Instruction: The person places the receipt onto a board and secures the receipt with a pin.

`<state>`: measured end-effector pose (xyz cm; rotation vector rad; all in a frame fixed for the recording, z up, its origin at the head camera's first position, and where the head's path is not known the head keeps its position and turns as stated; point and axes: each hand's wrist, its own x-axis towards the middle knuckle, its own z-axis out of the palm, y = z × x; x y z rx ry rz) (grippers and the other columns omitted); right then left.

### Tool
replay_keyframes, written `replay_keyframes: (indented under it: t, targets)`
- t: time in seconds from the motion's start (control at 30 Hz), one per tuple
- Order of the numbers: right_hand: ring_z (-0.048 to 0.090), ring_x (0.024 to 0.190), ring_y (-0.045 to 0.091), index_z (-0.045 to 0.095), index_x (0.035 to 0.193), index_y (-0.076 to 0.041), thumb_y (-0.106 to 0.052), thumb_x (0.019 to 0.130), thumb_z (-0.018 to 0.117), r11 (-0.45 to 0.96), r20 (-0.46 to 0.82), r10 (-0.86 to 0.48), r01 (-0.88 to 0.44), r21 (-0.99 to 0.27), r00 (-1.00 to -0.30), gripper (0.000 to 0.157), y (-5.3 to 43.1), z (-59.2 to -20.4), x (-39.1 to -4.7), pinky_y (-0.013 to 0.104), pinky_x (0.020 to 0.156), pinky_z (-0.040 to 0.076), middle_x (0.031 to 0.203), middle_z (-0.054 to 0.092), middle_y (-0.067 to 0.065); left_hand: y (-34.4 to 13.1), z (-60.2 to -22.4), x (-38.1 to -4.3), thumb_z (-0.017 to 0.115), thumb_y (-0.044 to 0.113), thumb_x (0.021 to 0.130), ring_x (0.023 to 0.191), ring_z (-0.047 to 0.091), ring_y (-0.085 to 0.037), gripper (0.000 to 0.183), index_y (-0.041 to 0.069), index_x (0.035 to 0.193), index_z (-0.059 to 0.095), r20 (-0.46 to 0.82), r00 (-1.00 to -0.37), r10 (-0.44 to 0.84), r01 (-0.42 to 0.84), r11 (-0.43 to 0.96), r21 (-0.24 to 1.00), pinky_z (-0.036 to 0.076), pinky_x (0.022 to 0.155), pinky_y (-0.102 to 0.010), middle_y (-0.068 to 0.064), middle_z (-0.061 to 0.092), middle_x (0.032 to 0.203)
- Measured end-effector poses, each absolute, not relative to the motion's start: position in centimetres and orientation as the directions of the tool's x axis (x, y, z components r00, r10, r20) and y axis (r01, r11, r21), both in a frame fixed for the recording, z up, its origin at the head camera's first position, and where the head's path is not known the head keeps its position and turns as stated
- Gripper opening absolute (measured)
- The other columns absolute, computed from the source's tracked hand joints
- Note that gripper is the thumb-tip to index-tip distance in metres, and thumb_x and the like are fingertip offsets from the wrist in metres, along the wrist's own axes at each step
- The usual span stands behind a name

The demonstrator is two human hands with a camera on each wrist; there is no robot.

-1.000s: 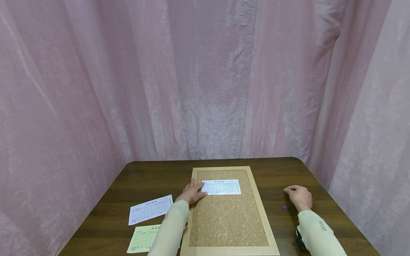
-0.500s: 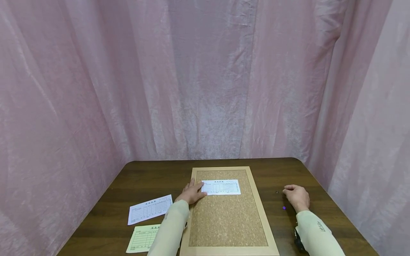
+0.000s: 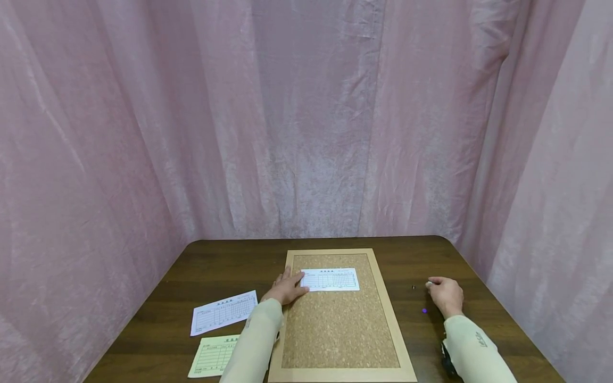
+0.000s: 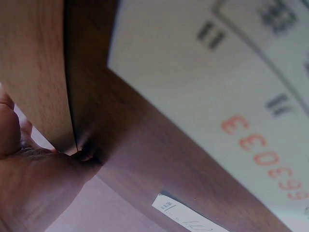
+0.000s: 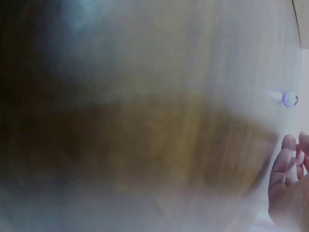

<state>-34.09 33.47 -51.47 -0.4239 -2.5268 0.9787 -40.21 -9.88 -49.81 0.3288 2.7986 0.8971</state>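
Observation:
My left hand (image 3: 285, 290) rests over the left frame of a cork board (image 3: 342, 330). Its thumb and forefinger touch the left end of a printed white slip (image 3: 330, 280) lying on the cork. The left wrist view shows that hand (image 4: 41, 181) at the wooden frame (image 4: 34, 63). Right of the board, my right hand (image 3: 447, 297) pinches a small white object (image 3: 429, 284), too small to identify, just over the table. A small purple round-headed piece (image 3: 424, 310) lies near it, as does a tiny metallic piece (image 3: 414, 287).
Left of the board lie another white slip (image 3: 224, 313) and a green slip (image 3: 213, 356), partly covered by the left sleeve. A brown wooden table (image 3: 230, 260) carries everything. Pink curtains (image 3: 306, 133) hang behind it and at both sides.
The white object at my right fingertips has come into sight as the hand shifted slightly. My left hand and the slip under it stay in place.

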Motion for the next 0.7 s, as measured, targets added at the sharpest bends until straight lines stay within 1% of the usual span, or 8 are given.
replay_keyframes:
  t: [0.1, 0.2, 0.27, 0.4, 0.5, 0.6, 0.7]
  targets:
    - [0.061, 0.101, 0.049, 0.073, 0.107, 0.005, -0.014, 0.09, 0.067, 0.708, 0.262, 0.407, 0.121, -0.696, -0.875, 0.026, 33.5, -51.5, -34.2, 0.054, 0.084, 0.043, 0.092, 0.073, 0.019, -9.9, -49.8, -40.2, 0.062, 0.038, 0.098, 0.145, 0.008, -0.052, 0.06, 0.017, 0.152, 0.044, -0.106, -0.958, 0.267, 0.156, 0.793, 0.589, 0.011, 0.111, -0.069, -0.022, 0.007, 0.164]
    - [0.066, 0.092, 0.043, 0.073, 0.106, 0.005, -0.017, 0.09, 0.069, 0.706, 0.269, 0.396, 0.104, -0.701, -0.878, 0.027, 33.5, -51.6, -34.4, 0.052, 0.082, 0.044, 0.079, 0.074, 0.012, -9.9, -49.8, -40.1, 0.062, 0.038, 0.098, 0.145, 0.009, -0.052, 0.06, 0.017, 0.151, 0.044, -0.104, -0.958, 0.268, 0.158, 0.793, 0.588, 0.012, 0.111, -0.068, -0.022, 0.007, 0.163]
    - [0.068, 0.084, 0.038, 0.073, 0.106, 0.005, -0.018, 0.091, 0.07, 0.704, 0.269, 0.385, 0.092, -0.704, -0.883, 0.028, 33.3, -51.5, -34.5, 0.051, 0.08, 0.044, 0.076, 0.073, 0.01, -9.9, -49.8, -40.1, 0.062, 0.038, 0.098, 0.145, 0.009, -0.052, 0.06, 0.017, 0.151, 0.044, -0.105, -0.958, 0.266, 0.157, 0.796, 0.585, 0.012, 0.112, -0.068, -0.022, 0.007, 0.164]
    - [0.07, 0.071, 0.026, 0.073, 0.107, 0.006, -0.017, 0.09, 0.069, 0.699, 0.268, 0.373, 0.079, -0.71, -0.888, 0.028, 33.0, -50.9, -34.6, 0.048, 0.077, 0.045, 0.078, 0.074, 0.01, -9.9, -49.7, -40.2, 0.062, 0.038, 0.098, 0.145, 0.009, -0.052, 0.06, 0.017, 0.152, 0.044, -0.107, -0.958, 0.266, 0.157, 0.799, 0.58, 0.013, 0.111, -0.069, -0.022, 0.007, 0.164]
    - [0.071, 0.072, 0.027, 0.072, 0.108, 0.006, -0.015, 0.09, 0.068, 0.695, 0.269, 0.369, 0.072, -0.715, -0.89, 0.028, 32.4, -50.5, -34.7, 0.047, 0.076, 0.046, 0.08, 0.074, 0.011, -9.9, -49.6, -40.2, 0.062, 0.037, 0.098, 0.145, 0.009, -0.052, 0.06, 0.016, 0.152, 0.044, -0.106, -0.956, 0.272, 0.163, 0.798, 0.581, 0.013, 0.11, -0.07, -0.022, 0.007, 0.163]
    - [0.07, 0.084, 0.034, 0.072, 0.109, 0.007, -0.014, 0.091, 0.067, 0.692, 0.268, 0.363, 0.066, -0.719, -0.893, 0.028, 31.8, -50.1, -34.9, 0.049, 0.08, 0.047, 0.086, 0.075, 0.015, -9.9, -49.6, -40.2, 0.062, 0.037, 0.098, 0.145, 0.009, -0.053, 0.06, 0.016, 0.152, 0.043, -0.108, -0.955, 0.275, 0.163, 0.796, 0.583, 0.013, 0.11, -0.07, -0.022, 0.006, 0.164]
    - [0.066, 0.097, 0.042, 0.072, 0.111, 0.006, -0.014, 0.092, 0.066, 0.689, 0.268, 0.358, 0.059, -0.722, -0.895, 0.028, 31.2, -49.7, -35.0, 0.053, 0.085, 0.046, 0.095, 0.074, 0.018, -9.9, -49.7, -40.1, 0.062, 0.037, 0.098, 0.145, 0.009, -0.053, 0.06, 0.016, 0.152, 0.044, -0.109, -0.956, 0.272, 0.159, 0.794, 0.587, 0.013, 0.11, -0.07, -0.022, 0.006, 0.164]
